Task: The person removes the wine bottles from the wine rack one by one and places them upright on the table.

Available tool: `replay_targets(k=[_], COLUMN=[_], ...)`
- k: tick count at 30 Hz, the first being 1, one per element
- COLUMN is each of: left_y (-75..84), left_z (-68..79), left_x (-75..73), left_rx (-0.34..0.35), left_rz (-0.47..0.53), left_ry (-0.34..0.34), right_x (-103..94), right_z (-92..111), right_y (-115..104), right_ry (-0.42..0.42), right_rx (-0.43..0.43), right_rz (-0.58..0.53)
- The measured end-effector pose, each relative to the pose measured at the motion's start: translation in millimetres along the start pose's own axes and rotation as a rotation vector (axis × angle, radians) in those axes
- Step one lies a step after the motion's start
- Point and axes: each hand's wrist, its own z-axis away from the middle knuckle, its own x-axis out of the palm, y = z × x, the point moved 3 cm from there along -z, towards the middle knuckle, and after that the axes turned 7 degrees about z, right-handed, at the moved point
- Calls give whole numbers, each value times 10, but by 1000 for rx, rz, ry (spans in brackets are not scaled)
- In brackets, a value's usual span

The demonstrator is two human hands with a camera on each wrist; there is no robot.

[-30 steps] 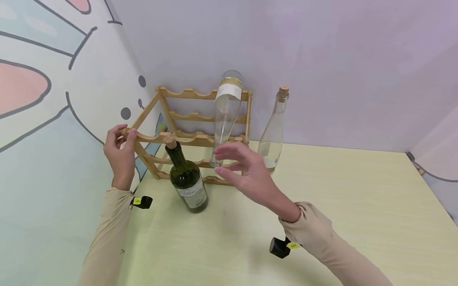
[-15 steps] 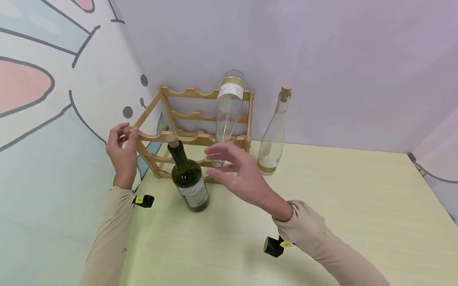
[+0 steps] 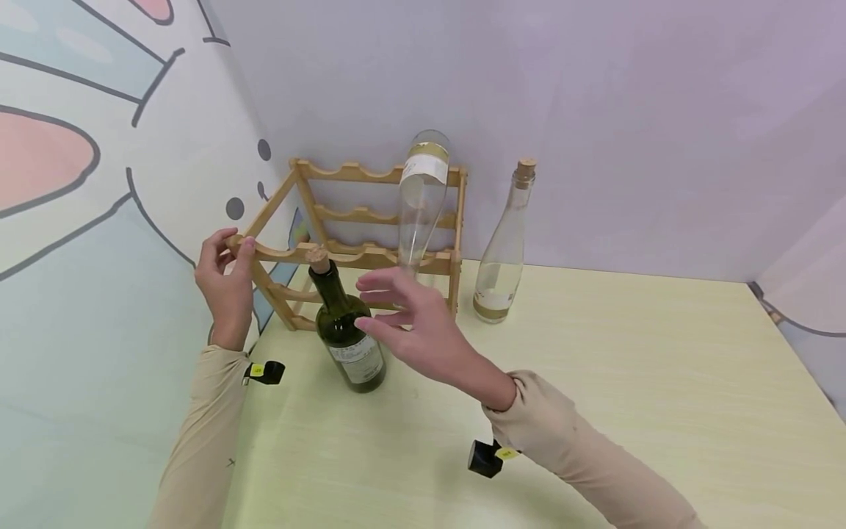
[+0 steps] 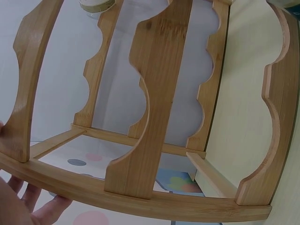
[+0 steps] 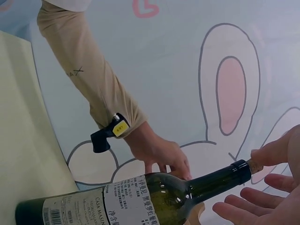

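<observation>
Left grip [image 3: 225,290]: found unmoved over the last second. Thumb and fingers pinch the front upper corner of the wooden rack [image 3: 363,258], which runs from that grip away to its right and stands on the counter [image 3: 661,367]. The rack itself shows no shift.

Green bottle [image 3: 360,360]: upright on the counter, corked and labelled, in front of the rack. It stands between the two grips, to the right of the left one and just left of the right one. No change of position noted.

Right grip [image 3: 416,323]: here is the change. A second ago it was by the mouth of the clear bottle; it has since travelled left and now overlaps the green bottle's shoulder as seen from the head. Fingers and thumb are spread and gently bent, holding nothing. From the right wrist the thumb lies across the cork [image 5: 254,165]; contact I cannot confirm. My judgement: attention has passed from the racked clear bottle to the green one.

Clear bottle [image 3: 423,198]: resting in the rack beyond the right grip, tilted, base end high at the back. Its mouth is now hidden behind that hand.

Second clear bottle [image 3: 499,283]: upright on the counter, right of and beyond the right grip, corked, untouched.
</observation>
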Motion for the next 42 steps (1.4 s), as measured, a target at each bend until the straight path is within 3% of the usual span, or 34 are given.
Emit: replay_targets(k=[7, 18, 28, 35, 42], left_y=[28, 39, 30, -34, 7], left_z=[5, 35, 23, 16, 23], left_x=[-21, 4, 9, 38, 27], left_rx=[19, 3, 11, 3, 19], left_rz=[8, 10, 14, 22, 16], left_ry=[14, -2, 4, 6, 29], right_x=[100, 278, 489, 519, 536], right_z=[-97, -177, -254, -285, -306], right_y=[-2, 56, 210, 262, 275], right_ry=[-9, -81, -76, -4, 22], right_rx=[17, 149, 139, 85, 55], right_rz=[38, 108, 199, 236, 268])
